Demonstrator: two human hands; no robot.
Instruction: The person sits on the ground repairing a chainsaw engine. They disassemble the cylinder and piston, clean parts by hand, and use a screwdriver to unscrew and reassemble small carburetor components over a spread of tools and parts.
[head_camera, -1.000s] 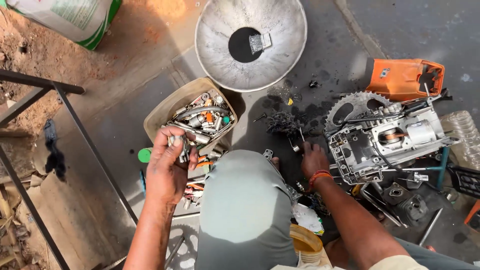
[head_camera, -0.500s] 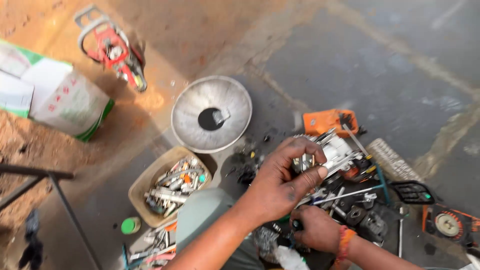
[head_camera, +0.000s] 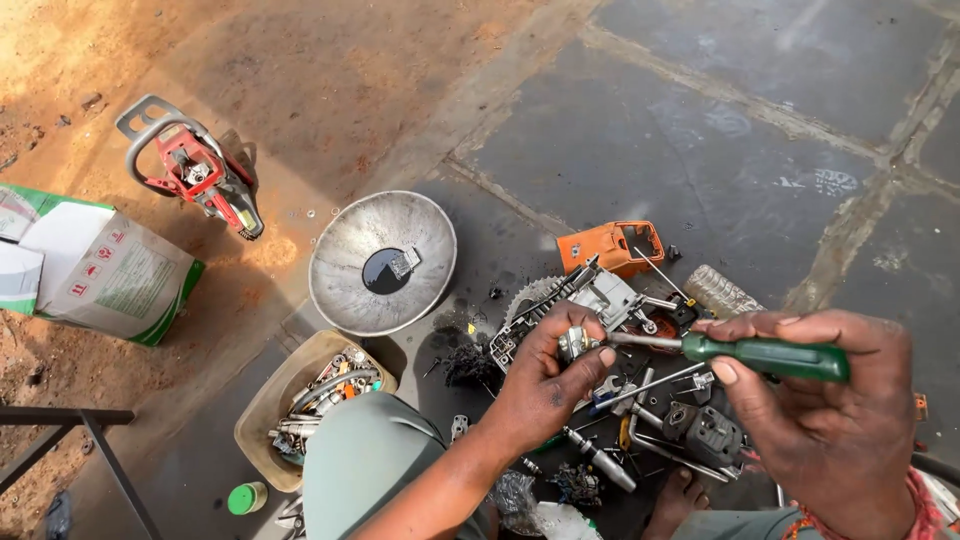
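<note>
Stone-slab floor (head_camera: 760, 130) underneath, dark and oil-stained, dusty orange earth to the left; white and green sack (head_camera: 90, 265) lying at the far left edge; round metal basin (head_camera: 345, 280) on the floor with a dark pool and a small metal piece at its centre; red chainsaw body (head_camera: 195, 170) with grey handle resting on the dusty ground, well apart from the rest; beige tub (head_camera: 262, 410) crammed with tools and metal parts beside a grey-clad knee (head_camera: 365, 460); stripped engine block (head_camera: 590, 300) amid scattered parts, an orange plastic cover (head_camera: 610, 245) just behind it; right hand (head_camera: 840, 410) raised in the foreground, fingers wrapped round the green handle of a screwdriver (head_camera: 765, 357), shaft running left; left hand (head_camera: 545, 385) above the engine block, fingers pinched on a small metal part (head_camera: 578, 343), screwdriver tip meeting that part; small green cap (head_camera: 243, 497) on the floor near the tub, at the bottom left.
</note>
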